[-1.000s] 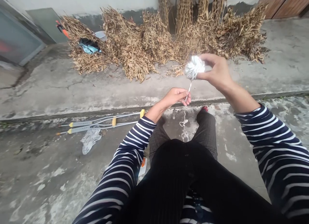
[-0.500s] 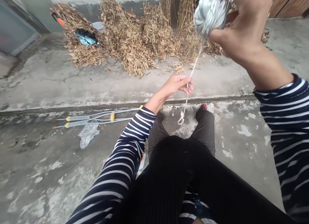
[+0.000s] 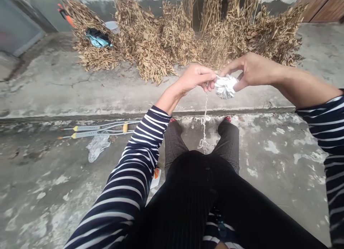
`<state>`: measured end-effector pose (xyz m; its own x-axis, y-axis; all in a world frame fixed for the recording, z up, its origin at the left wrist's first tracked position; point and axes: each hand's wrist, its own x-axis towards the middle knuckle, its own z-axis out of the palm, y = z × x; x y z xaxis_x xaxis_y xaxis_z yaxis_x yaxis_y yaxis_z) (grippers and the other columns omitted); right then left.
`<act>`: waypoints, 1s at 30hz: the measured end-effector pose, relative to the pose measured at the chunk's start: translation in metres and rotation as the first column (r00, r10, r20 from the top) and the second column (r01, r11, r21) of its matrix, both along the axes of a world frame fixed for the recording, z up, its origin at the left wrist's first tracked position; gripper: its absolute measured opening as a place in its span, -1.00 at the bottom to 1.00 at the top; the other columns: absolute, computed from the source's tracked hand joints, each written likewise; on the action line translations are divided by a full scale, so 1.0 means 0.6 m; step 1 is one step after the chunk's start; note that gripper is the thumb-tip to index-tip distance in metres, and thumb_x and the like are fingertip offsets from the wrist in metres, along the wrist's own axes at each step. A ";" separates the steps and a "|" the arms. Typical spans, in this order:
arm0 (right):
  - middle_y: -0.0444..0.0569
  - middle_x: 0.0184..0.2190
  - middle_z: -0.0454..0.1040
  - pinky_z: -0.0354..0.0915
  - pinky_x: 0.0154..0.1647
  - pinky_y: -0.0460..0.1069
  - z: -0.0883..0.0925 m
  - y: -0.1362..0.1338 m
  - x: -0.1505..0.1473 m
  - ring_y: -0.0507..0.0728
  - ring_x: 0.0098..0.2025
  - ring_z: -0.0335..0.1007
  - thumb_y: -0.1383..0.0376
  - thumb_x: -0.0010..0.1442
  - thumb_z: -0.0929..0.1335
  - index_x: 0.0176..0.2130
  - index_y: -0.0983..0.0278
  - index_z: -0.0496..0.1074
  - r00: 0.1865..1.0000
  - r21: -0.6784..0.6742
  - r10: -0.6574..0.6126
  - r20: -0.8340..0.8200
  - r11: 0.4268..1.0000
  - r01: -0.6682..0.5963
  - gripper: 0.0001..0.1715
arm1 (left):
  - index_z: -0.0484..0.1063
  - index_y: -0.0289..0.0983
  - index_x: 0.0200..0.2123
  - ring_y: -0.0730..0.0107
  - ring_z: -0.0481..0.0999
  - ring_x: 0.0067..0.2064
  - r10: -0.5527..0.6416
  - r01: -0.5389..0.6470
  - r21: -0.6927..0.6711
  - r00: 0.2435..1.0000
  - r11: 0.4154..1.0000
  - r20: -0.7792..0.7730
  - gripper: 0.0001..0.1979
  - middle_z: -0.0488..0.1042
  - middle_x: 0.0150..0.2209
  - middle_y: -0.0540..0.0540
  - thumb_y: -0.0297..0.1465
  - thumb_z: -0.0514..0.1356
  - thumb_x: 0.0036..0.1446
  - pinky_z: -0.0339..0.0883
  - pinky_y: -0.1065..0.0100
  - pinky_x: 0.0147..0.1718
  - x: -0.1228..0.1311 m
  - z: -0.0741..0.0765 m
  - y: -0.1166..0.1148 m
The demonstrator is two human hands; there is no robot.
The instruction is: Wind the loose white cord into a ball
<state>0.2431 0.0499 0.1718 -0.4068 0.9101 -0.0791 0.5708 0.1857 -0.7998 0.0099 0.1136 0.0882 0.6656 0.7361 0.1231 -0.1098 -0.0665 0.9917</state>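
**A:** What do the hands have in the head view?

**B:** The right hand (image 3: 251,68) holds a ball of white string (image 3: 225,87) out in front, above the feet. Its grip is closed on the ball with thumb and fingertips. The left hand (image 3: 197,78) is just left of the ball, its grip pinched on the strand (image 3: 205,109) that comes off it.

**A:** Where does the strand run?

**B:** Down from the left hand to a loose tangle (image 3: 203,144) on the concrete ground (image 3: 53,191), between the outstretched legs.

**A:** How far along does the winding look?

**B:** Partway, I'd judge. A compact ball is already wound, while the hanging length and the tangle are not. I can't tell how much string the tangle holds.

**A:** And around the person?

**B:** Two crutches (image 3: 99,130) lie on the left with a crumpled plastic bag (image 3: 97,148) near them. Bundles of dried plants (image 3: 166,37) stand far off against the wall, and a blue cloth (image 3: 97,41) lies on the far-left heap.
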 end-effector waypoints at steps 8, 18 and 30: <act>-0.04 -0.25 0.61 0.46 -0.34 -0.08 0.010 -0.029 -0.028 0.08 -0.31 0.54 0.48 -0.39 0.58 -0.03 0.34 0.55 0.854 -0.280 -0.185 -0.486 0.959 0.048 -0.18 | 0.57 -0.34 -0.14 0.33 0.65 -0.14 0.176 -0.179 0.077 0.983 0.981 0.048 -0.71 0.52 -0.35 -0.02 -0.20 0.29 0.31 0.50 0.41 -0.26 0.020 0.013 -0.017; -0.08 -0.39 0.58 0.50 -0.11 0.07 0.018 -0.029 -0.042 0.13 -0.24 0.57 0.41 -0.43 0.61 -0.27 0.35 0.60 0.804 -0.156 -0.216 -0.554 0.976 0.154 -0.42 | 0.52 -0.43 -0.29 0.42 0.58 -0.25 0.177 -0.170 0.247 0.984 0.954 -0.007 -0.74 0.46 -0.43 -0.02 -0.35 0.19 0.39 0.45 0.39 -0.23 0.032 0.021 -0.012; -0.06 -0.42 0.58 0.59 0.07 0.12 0.078 -0.020 -0.044 0.08 -0.24 0.59 0.66 -0.23 0.42 -0.43 0.48 0.51 0.618 0.025 -0.251 -0.745 0.915 0.402 -0.74 | 0.63 -0.38 -0.23 0.56 0.49 -0.47 0.123 -0.134 -0.043 0.974 0.990 -0.189 -0.77 0.67 -0.18 -0.15 -0.31 0.41 0.13 0.46 0.40 -0.39 0.018 -0.136 -0.051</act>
<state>0.2166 0.0381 0.2186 0.0611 0.9600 0.2731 -0.1135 0.2785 -0.9537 0.0205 0.0833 0.0064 0.5725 0.8191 -0.0363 0.0819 -0.0131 0.9966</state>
